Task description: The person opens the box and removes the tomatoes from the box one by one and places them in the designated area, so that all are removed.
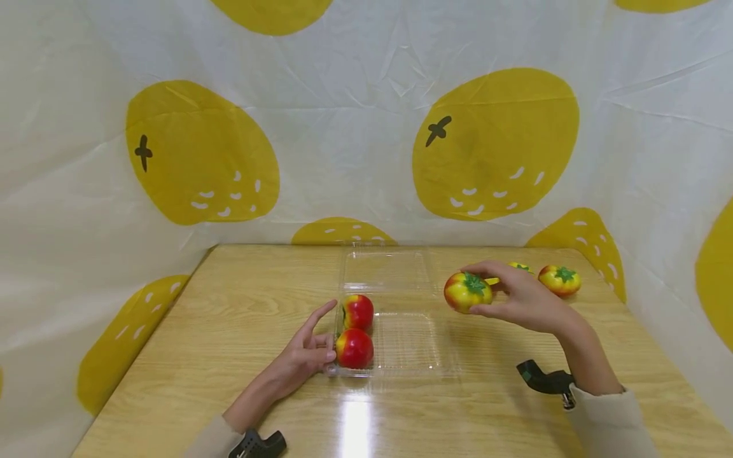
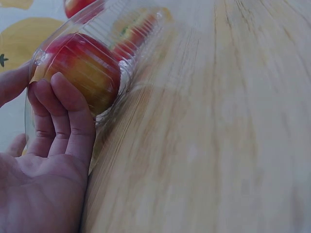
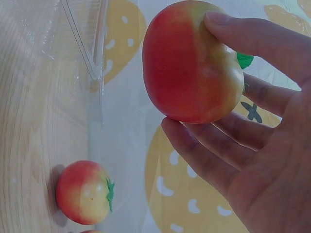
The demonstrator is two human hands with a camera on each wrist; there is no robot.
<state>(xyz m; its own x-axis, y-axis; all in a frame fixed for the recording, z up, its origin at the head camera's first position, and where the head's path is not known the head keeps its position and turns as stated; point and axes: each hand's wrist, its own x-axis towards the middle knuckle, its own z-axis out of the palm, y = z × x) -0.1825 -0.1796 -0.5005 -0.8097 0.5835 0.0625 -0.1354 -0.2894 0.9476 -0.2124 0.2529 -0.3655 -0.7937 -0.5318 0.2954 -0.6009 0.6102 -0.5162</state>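
My right hand (image 1: 523, 299) pinches a red-and-yellow tomato (image 1: 467, 292) with a green leafy top between thumb and fingers, raised above the table right of the clear plastic box. In the right wrist view the thumb presses on one side of this tomato (image 3: 187, 63), fingertips on the other. The clear box (image 1: 409, 340) lies with its lid (image 1: 386, 270) folded back. Two tomatoes, a front one (image 1: 354, 348) and one behind it (image 1: 358, 312), sit along its left side. My left hand (image 1: 303, 353) rests its fingers against the box's left wall, beside the front tomato (image 2: 82, 73).
A tomato (image 1: 560, 280) sits at the table's back right, with another (image 1: 521, 266) partly hidden behind my right hand. The wooden table (image 1: 258, 273) meets a white curtain (image 1: 343, 159) with yellow fruit prints at its back edge.
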